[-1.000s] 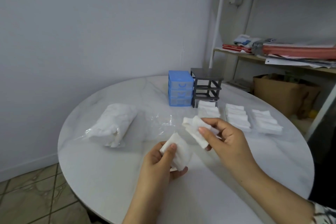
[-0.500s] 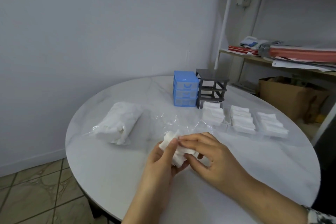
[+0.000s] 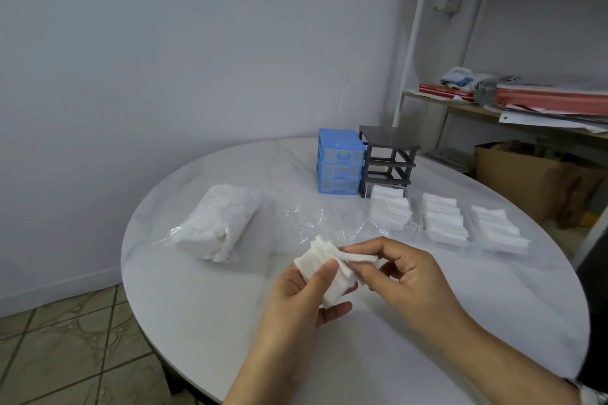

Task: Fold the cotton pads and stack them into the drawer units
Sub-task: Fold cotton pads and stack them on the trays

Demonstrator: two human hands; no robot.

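Note:
My left hand (image 3: 306,299) grips a small bunch of white cotton pads (image 3: 320,268) above the round white table (image 3: 210,322), thumb on top. My right hand (image 3: 404,276) pinches one pad (image 3: 360,258) by its edge, drawn partly out of the bunch to the right. At the back stand a blue drawer unit (image 3: 340,161) with its drawers in and a dark grey drawer frame (image 3: 386,156) without drawers. Three clear drawers lie in front of the frame, each filled with folded pads (image 3: 390,209) (image 3: 444,220) (image 3: 498,228).
A plastic bag of unfolded pads (image 3: 217,223) lies on the left of the table, with loose clear film (image 3: 312,220) beside it. A metal shelf (image 3: 513,102) with papers and a cardboard box (image 3: 533,174) stand at the right. Tiled floor shows at the lower left.
My hands came together from holding separate pads. Now the right hand pulls one pad sideways out of the bunch in my left hand. The view shifted slightly left.

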